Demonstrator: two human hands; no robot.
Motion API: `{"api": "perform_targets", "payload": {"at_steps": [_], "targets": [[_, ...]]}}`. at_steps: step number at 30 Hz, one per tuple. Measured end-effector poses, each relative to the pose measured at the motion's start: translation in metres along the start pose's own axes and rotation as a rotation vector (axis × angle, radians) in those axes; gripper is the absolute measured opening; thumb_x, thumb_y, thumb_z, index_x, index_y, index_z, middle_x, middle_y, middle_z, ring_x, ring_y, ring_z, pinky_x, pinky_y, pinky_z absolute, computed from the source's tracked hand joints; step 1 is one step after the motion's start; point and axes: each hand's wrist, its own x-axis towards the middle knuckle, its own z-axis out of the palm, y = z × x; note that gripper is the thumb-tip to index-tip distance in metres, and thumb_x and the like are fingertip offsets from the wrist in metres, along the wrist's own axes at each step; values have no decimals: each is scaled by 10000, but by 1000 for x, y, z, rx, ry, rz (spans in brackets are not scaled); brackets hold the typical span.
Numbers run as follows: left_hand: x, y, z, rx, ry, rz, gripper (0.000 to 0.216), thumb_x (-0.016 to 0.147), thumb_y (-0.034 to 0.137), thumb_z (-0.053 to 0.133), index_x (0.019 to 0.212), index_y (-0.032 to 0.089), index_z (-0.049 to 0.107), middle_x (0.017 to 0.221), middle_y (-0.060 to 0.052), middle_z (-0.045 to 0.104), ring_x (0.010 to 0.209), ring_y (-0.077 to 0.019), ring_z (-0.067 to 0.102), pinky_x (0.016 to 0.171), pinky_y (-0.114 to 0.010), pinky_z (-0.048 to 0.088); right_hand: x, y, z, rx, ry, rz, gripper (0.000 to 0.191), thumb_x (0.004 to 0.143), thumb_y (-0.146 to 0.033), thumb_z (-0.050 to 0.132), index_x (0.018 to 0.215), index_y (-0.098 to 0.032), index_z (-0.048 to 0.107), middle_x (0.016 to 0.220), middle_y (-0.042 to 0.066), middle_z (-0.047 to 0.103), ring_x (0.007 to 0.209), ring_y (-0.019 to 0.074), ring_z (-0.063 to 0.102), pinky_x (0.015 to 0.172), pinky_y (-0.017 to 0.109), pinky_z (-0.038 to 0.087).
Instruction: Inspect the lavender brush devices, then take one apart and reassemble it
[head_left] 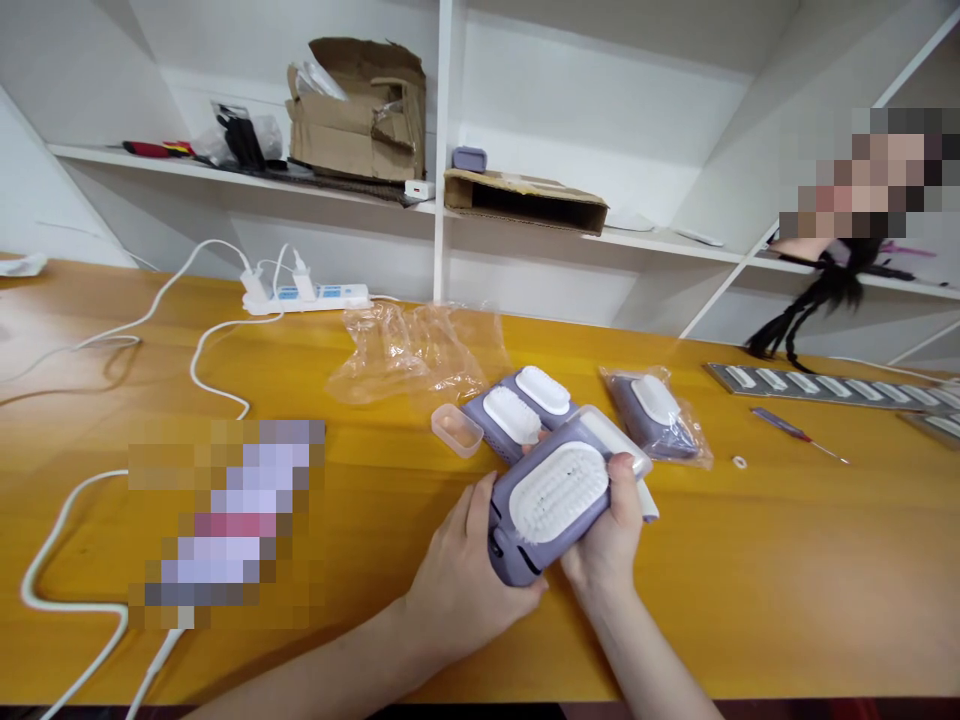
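A purple handheld brush device (517, 550) with a white oval pad of bristles (561, 490) is held between both my hands, tilted, bristles facing up. My left hand (465, 565) wraps round its lower end. My right hand (611, 525) grips the far right side, its thumb near a clear cover (619, 440) at the upper end. Just behind lie other purple pieces (487, 418) with white oval pads, partly hidden by the held one. Beside them stands a small translucent pinkish cup (456, 430). To the right, another purple brush device (660, 425) lies in a clear bag.
A crumpled plastic bag (412, 350) and a power strip (330, 297) with white cables lie at the back. At right are a screwdriver (784, 424), a small white ring (739, 462) and a metal strip (862, 390) of white ovals. A blurred-out object (232, 510) lies at left.
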Motion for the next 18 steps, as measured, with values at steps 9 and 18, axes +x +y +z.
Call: {"api": "perform_targets", "payload": {"at_steps": [9, 18], "targets": [[-1, 5, 0, 12, -15, -67, 857, 521, 249, 705, 1295, 168, 346, 1266, -180, 522, 1176, -361, 486, 957, -494, 393, 4, -3, 0, 15, 6, 81, 438, 758, -555, 548, 876, -156, 684, 816, 89, 746, 934, 313, 670, 849, 453, 519], [2, 8, -2, 1, -30, -48, 787, 524, 231, 699, 1237, 187, 370, 1208, -137, 552, 1127, -314, 519, 946, -452, 414, 5, -4, -2, 84, 48, 127, 437, 769, -549, 537, 864, -154, 698, 783, 82, 751, 926, 308, 674, 863, 445, 513]]}}
